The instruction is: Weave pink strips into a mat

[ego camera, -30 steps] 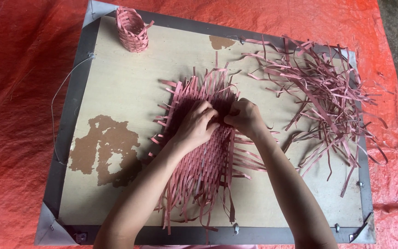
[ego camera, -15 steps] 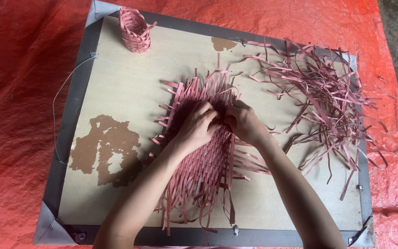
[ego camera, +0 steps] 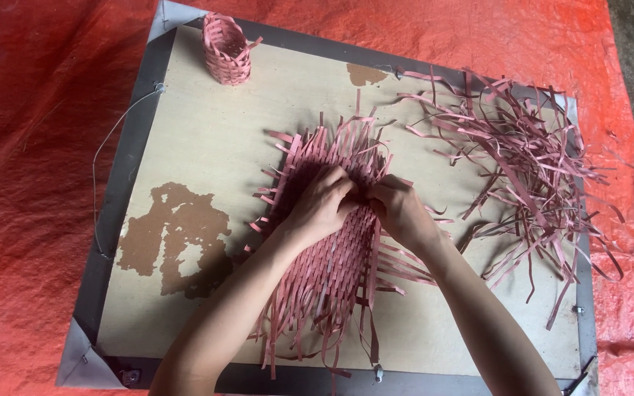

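Observation:
A flat woven mat of pink strips (ego camera: pixel 332 264) lies in the middle of a pale board (ego camera: pixel 207 147), with loose strip ends sticking out on all sides. My left hand (ego camera: pixel 324 204) and my right hand (ego camera: pixel 398 209) rest on the mat's far half, fingertips meeting at its centre. Both pinch strips of the weave between fingers and thumb. The strips under my fingers are hidden.
A heap of loose pink strips (ego camera: pixel 522 161) covers the board's right side. A small woven pink basket (ego camera: pixel 227 50) stands at the far left corner. A thin wire (ego camera: pixel 108 158) loops off the board's left metal edge. Red tarpaulin (ego camera: pixel 31 147) surrounds the board.
Both hands stay on the same spot of the mat, with only small finger shifts. The view has tilted slightly.

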